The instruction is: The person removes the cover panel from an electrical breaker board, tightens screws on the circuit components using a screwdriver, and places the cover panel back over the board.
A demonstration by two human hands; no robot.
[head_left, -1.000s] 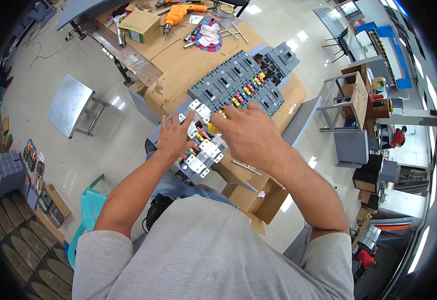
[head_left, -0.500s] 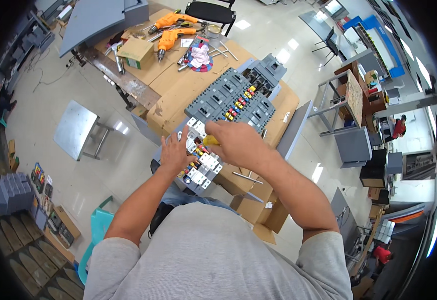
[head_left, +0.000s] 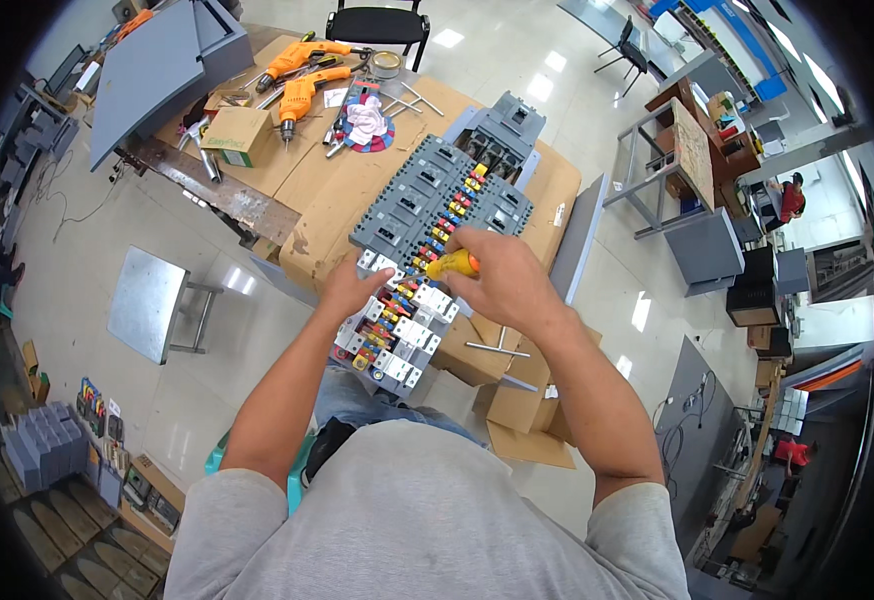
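Note:
My right hand (head_left: pixel 505 278) is closed around the yellow handle of a screwdriver (head_left: pixel 449 265), over the middle of a breaker assembly. The screwdriver's tip is too small to make out. My left hand (head_left: pixel 349 288) rests at the left edge of the small white breakers (head_left: pixel 419 330), its thumb apart from its fingers and pointing toward the screwdriver. Between the white breakers runs a row of red, yellow and blue coloured busbar parts (head_left: pixel 387 318). Beyond my hands, large grey moulded-case breakers (head_left: pixel 402 200) flank more coloured parts (head_left: pixel 454 210).
The assembly lies on a cardboard-covered table (head_left: pixel 327 215). Farther left are orange power drills (head_left: pixel 302 95), a small carton (head_left: pixel 237 135), a cloth (head_left: pixel 367 120) and a tin (head_left: pixel 385 65). A T-shaped metal rod (head_left: pixel 497 349) lies right. A metal stool (head_left: pixel 147 305) stands left.
The screwdriver's handle now shows more, tilted toward the right in my right hand. My left hand's fingers are less spread, and more white breakers are visible. The whole view has shifted somewhat.

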